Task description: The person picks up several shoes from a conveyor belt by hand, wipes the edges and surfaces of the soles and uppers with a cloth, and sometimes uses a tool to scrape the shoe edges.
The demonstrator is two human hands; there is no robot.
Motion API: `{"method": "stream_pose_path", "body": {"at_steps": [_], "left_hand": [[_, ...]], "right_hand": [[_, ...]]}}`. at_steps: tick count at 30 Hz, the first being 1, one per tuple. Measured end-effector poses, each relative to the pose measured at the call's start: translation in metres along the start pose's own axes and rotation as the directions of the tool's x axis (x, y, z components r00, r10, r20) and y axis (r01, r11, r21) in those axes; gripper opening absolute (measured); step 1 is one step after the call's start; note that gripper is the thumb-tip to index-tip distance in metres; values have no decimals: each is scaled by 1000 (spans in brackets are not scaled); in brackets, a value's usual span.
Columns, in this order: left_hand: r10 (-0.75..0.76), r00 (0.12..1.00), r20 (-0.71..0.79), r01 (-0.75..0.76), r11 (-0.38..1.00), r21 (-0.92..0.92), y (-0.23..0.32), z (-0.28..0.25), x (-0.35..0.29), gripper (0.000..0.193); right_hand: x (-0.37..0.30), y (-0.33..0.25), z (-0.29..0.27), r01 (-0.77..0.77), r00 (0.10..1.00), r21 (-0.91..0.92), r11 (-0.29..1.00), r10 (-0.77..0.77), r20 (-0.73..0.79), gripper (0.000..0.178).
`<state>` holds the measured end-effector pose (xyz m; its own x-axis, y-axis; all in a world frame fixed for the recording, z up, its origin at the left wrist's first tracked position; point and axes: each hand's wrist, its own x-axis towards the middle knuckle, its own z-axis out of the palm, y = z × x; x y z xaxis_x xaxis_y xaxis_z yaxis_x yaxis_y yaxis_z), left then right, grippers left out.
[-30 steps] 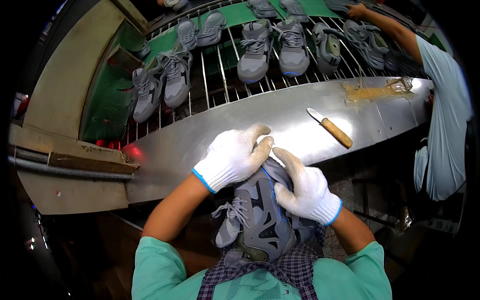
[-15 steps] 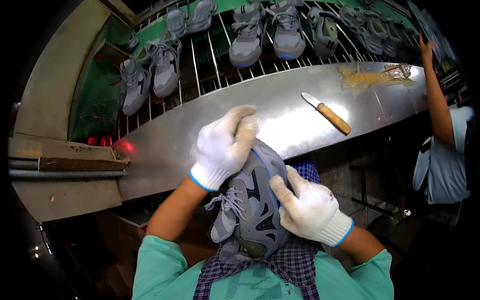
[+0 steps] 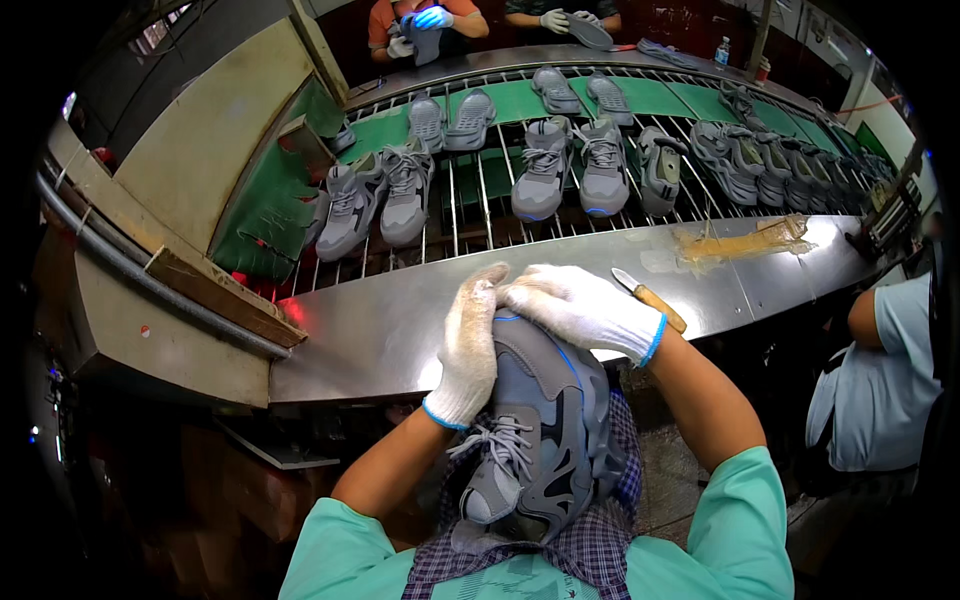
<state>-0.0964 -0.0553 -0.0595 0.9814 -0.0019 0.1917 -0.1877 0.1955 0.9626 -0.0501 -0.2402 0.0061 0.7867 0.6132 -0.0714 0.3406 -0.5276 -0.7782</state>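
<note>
A grey sneaker (image 3: 545, 400) with grey laces and blue edging rests against my checked apron, its toe pointing away from me. My left hand (image 3: 467, 345), in a white knit glove, is closed along the left side of the toe. My right hand (image 3: 580, 308), gloved the same way, reaches over the toe from the right with its fingers bent together, and its fingertips meet those of the left. Whatever lies between the fingertips is hidden. Just beyond my right wrist, a short knife (image 3: 660, 308) with a wooden handle lies on the metal ledge (image 3: 370, 340).
Beyond the ledge, grey sneakers (image 3: 541, 175) stand on a rack of metal rods (image 3: 484, 190). Brown tape (image 3: 745, 242) is stuck to the ledge. Two gloved people work across the rack, one holding a shoe (image 3: 422, 40). Another person (image 3: 880, 370) is at my right.
My right hand has moved from the shoe's right side up to the toe. My left hand has come down against the toe's left side. The view has tilted up, showing people across the rack.
</note>
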Motion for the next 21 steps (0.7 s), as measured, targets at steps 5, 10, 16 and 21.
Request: {"method": "stream_pose_path", "body": {"at_steps": [5,10,16,21], "left_hand": [[-63,993,-100,70,995,69,6,-16,-22,46],[-142,986,-88,148,986,71,12,-32,-29,48],[-239,970,31,241,963,-120,38,-29,-15,46],[-179,981,71,190,852,-488,41,-8,-17,51]], "right_hand": [[-41,-3,32,124,985,6,992,-123,-119,46],[-98,12,67,-39,993,219,975,63,-101,63],[-104,5,56,-60,994,299,953,85,-72,80],[-69,-38,35,143,912,-79,987,-163,-376,105]]}}
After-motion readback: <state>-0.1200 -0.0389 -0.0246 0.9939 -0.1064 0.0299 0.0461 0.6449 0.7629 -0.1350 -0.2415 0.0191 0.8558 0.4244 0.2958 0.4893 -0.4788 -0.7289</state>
